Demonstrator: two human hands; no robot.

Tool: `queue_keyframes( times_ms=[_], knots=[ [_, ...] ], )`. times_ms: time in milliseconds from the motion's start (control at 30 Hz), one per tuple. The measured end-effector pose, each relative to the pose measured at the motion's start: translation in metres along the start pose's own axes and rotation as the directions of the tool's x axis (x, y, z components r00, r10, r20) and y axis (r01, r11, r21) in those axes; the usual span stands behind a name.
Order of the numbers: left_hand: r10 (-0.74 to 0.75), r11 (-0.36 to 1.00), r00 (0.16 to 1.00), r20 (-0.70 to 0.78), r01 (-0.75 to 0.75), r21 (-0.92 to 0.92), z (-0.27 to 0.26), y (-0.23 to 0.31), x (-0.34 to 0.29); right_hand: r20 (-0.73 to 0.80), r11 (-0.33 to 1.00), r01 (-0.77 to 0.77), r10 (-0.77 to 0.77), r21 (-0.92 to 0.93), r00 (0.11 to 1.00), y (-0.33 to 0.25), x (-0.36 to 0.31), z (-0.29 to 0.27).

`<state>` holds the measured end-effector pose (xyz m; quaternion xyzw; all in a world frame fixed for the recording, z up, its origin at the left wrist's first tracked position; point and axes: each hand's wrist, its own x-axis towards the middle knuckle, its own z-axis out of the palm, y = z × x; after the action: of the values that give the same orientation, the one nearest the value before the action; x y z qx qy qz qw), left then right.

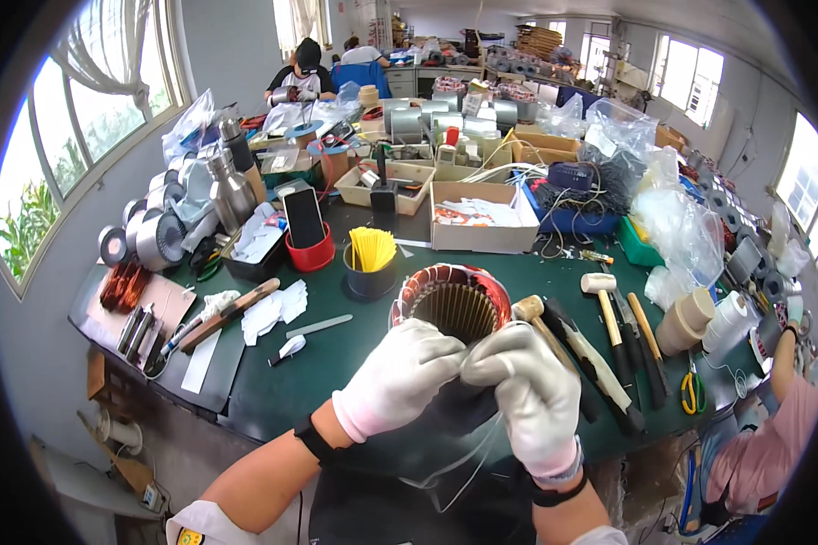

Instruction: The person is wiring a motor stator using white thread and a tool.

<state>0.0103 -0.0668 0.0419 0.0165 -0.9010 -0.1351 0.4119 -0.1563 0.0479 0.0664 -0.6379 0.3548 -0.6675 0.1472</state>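
Note:
In front of me a motor stator (452,307) stands on end on the green table, its slotted bore facing up and copper-red windings around its top rim. Both my hands wear white gloves and meet at the stator's near edge. My left hand (402,377) is closed in a pinch; whatever its fingertips hold is too small to make out. Fingers curled and pressed together, my right hand (532,386) is beside it, almost touching. A thin pale cord (468,470) hangs in a loop below the right hand and appears to come from its grip.
Right of the stator lie mallets (602,304), dark bars and yellow-handled scissors (693,391). Beyond it stand a cup of yellow strips (371,259), a phone (304,218) and a carton (483,227). Metal cylinders (161,238) crowd the left. A person in pink (773,445) sits at right.

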Motion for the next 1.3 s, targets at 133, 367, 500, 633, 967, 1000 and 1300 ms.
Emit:
queue_keyframes(
  times_ms=[133, 367, 500, 633, 967, 1000, 1300],
  knots=[
    [-0.105, 0.991, 0.946, 0.306, 0.126, -0.051, -0.002, -0.005, 0.014, -0.232, 0.819, -0.442, 0.540, 0.365, 0.809, -0.006, -0.079, -0.001],
    [-0.021, 0.995, 1.000, -0.003, 0.020, -0.098, 0.003, -0.010, 0.011, -0.180, 0.892, -0.390, 0.433, 0.231, 0.883, -0.010, -0.076, -0.004],
    [-0.059, 0.995, 0.998, 0.018, 0.060, -0.083, 0.001, -0.008, 0.005, -0.095, 0.890, -0.453, 0.456, 0.056, 0.885, -0.021, -0.054, -0.004],
    [-0.137, 0.991, 0.990, 0.013, 0.137, -0.006, 0.006, 0.004, 0.011, 0.048, 0.965, -0.198, 0.209, -0.175, 0.977, -0.027, -0.056, -0.003],
    [-0.155, 0.988, 0.982, 0.111, 0.157, -0.010, -0.009, -0.012, 0.011, -0.235, 0.704, -0.493, 0.437, -0.511, 0.868, -0.030, -0.096, -0.055],
    [-0.177, 0.984, 0.979, 0.104, 0.179, -0.004, -0.008, -0.014, 0.008, -0.234, 0.704, -0.496, 0.442, -0.509, 0.866, -0.028, -0.095, -0.051],
    [-0.188, 0.980, 0.971, 0.145, 0.194, -0.029, -0.015, -0.007, 0.017, 0.135, 0.606, -0.079, 0.299, -0.792, 0.945, -0.005, -0.060, -0.005]
  ],
)
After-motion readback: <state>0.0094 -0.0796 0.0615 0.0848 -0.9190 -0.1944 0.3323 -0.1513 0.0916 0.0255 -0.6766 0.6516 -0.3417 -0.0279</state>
